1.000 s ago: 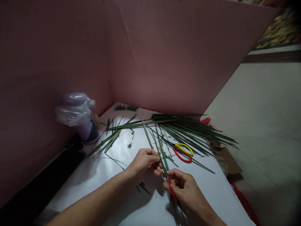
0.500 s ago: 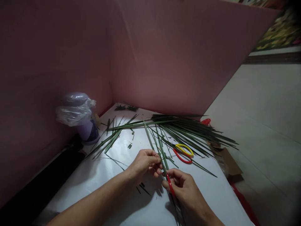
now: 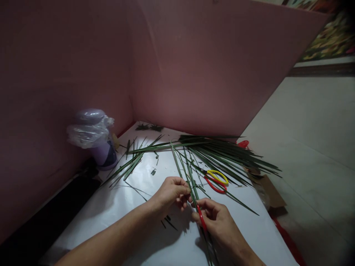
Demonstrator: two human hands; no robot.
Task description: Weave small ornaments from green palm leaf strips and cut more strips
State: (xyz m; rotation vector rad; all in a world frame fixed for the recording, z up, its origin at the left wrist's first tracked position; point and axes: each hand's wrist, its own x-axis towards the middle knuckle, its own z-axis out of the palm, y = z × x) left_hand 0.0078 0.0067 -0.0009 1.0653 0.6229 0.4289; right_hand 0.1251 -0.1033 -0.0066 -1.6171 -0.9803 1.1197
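the strips (image 3: 193, 190) lie over the near middle of the table (image 3: 119, 207), their long axis running from far left to near right, tips pointing away from the person. the left hand (image 3: 173, 192) pinches them between thumb and forefinger; the right hand (image 3: 219, 220) closes around a red tool (image 3: 201, 220) lined up with them. the right fingers partly cover this tool, so its kind is hard to tell, and the strips' near ends fade into shadow by the lower edge. the blades of the scissors (image 3: 215, 190) are mostly hidden among leaves (image 3: 222, 151). the table is white and glossy, set against pink walls (image 3: 194, 74), with pale floor (image 3: 310, 122) to the right. a purple container (image 3: 101, 153) stands at left, plastic over its top.
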